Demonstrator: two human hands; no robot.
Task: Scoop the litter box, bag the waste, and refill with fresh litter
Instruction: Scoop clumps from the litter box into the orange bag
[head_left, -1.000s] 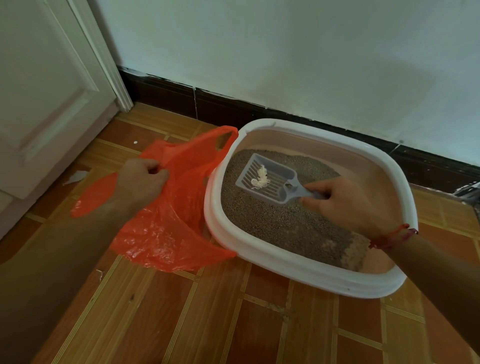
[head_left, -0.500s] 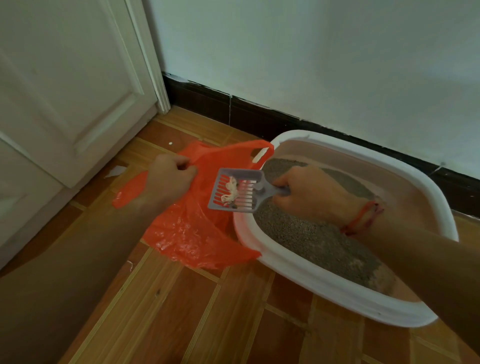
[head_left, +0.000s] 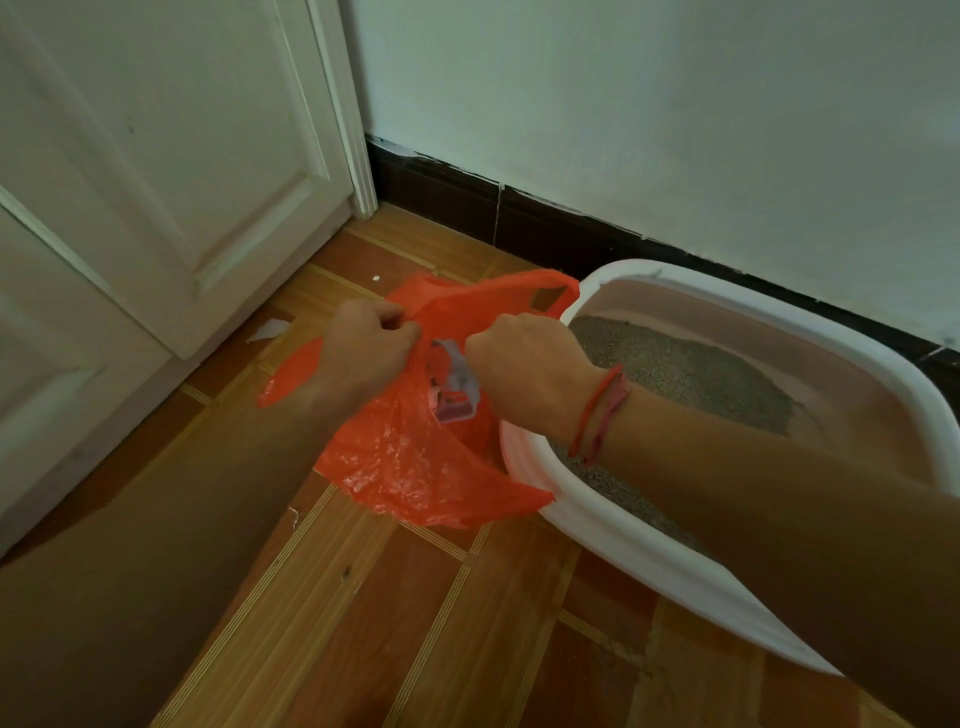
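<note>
The left hand (head_left: 363, 348) curls its fingers tight on the rim of the orange plastic bag (head_left: 410, 467), holding the mouth up at about 11 o'clock of the bag's crumpled body on the wooden floor (head_left: 395, 623). At 3 o'clock from it, the right hand (head_left: 524, 369) grips the handle of the grey scoop (head_left: 457, 387), whose head points toward 6 o'clock in the bag's mouth; its load cannot be made out. The white litter box (head_left: 602, 514), holding grey litter (head_left: 696, 374), touches the bag at the bag's 3 o'clock.
</note>
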